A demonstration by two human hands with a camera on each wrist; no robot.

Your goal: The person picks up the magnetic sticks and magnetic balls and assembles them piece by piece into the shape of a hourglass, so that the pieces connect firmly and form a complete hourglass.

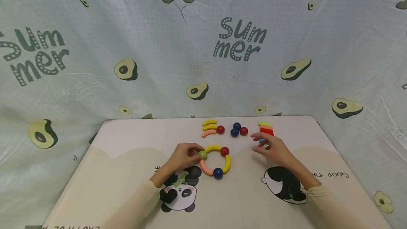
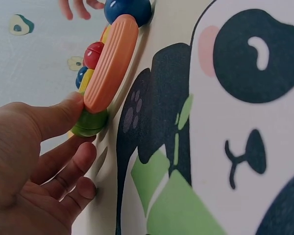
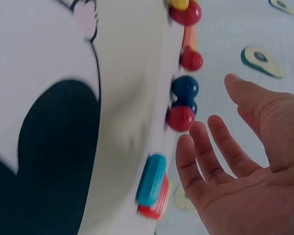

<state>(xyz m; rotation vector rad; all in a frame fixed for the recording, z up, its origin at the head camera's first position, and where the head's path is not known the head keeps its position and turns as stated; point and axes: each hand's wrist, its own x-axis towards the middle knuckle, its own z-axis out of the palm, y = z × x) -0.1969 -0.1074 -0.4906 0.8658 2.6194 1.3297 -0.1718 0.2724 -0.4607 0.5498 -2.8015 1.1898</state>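
A ring of curved rods and balls lies on the table before my left hand (image 1: 185, 155). Thumb and fingers of that hand pinch its green ball (image 1: 203, 155). Going round from there come a yellow curved rod (image 1: 213, 148), a red ball (image 1: 224, 151), a second yellow curved rod (image 1: 227, 164), a blue ball (image 1: 218, 173) and a salmon curved rod (image 1: 206, 168). My right hand (image 1: 275, 149) hovers with loosely bent, spread fingers and holds nothing. It is nearest to a column of short straight rods, with a red one (image 1: 266, 130) among them; a blue rod (image 3: 152, 180) is partly covered in the head view.
Farther back lie two yellow curved rods (image 1: 210, 122), a salmon one (image 1: 208, 133) and a red ball (image 1: 220, 129). Beside them sit two blue balls (image 1: 234, 132) and another red ball (image 1: 243, 131). A printed curtain (image 1: 159, 45) hangs behind the table (image 1: 133, 133).
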